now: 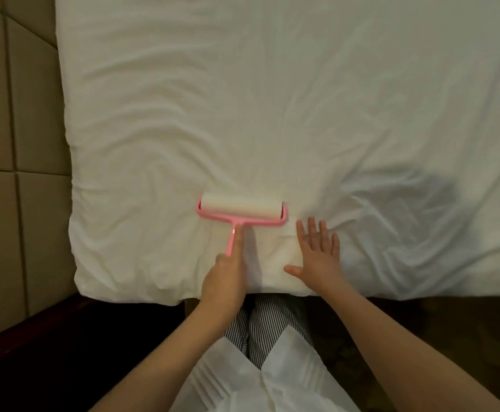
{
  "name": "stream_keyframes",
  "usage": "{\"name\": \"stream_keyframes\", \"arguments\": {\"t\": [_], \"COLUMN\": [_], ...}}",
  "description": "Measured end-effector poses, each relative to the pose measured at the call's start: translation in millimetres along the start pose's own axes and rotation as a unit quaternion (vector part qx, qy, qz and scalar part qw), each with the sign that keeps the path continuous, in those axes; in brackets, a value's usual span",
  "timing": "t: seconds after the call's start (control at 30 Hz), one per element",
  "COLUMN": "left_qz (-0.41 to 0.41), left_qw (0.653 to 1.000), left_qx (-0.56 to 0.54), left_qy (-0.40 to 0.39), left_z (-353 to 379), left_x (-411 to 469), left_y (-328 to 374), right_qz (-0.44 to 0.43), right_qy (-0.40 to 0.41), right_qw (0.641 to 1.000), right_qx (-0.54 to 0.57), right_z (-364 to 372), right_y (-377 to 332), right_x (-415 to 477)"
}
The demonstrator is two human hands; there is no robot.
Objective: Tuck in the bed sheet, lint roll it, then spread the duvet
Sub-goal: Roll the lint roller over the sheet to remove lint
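Note:
A wrinkled white bed sheet (272, 99) covers the mattress and fills most of the view. On it, near the front edge, lies a pink lint roller (241, 211) with a wide white roll. My left hand (226, 278) grips its pink handle, the forefinger stretched along the handle toward the roll. My right hand (317, 254) lies flat on the sheet just right of the roller, fingers spread and straight. No duvet is in view.
A padded beige headboard panel (13, 144) runs down the left side of the bed. A dark wooden bed frame (64, 322) shows at the lower left. My striped trousers and white top are at the bottom, against the mattress edge.

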State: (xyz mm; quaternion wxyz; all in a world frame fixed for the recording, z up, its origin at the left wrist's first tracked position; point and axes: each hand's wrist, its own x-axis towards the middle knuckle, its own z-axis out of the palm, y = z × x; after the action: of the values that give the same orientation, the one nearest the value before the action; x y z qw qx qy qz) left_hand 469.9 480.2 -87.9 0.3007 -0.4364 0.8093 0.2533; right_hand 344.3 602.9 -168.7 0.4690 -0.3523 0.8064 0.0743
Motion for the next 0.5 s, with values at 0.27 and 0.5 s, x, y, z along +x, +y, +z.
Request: {"name": "stream_keyframes", "arguments": {"t": [0.27, 0.5], "left_qz": [0.069, 0.061], "left_qw": [0.992, 0.997], "left_qx": [-0.04, -0.055], "left_qy": [0.1, -0.011], "left_z": [-38.1, 46.2], "left_x": [83.9, -58.1], "left_y": [34.6, -66.1], "right_qz": [0.016, 0.027], "right_qy": [0.046, 0.004], "right_qw": [0.999, 0.999], "right_qx": [0.024, 0.025], "right_z": [8.0, 48.2], "right_y": [-15.5, -17.4], "right_x": [4.5, -38.1]}}
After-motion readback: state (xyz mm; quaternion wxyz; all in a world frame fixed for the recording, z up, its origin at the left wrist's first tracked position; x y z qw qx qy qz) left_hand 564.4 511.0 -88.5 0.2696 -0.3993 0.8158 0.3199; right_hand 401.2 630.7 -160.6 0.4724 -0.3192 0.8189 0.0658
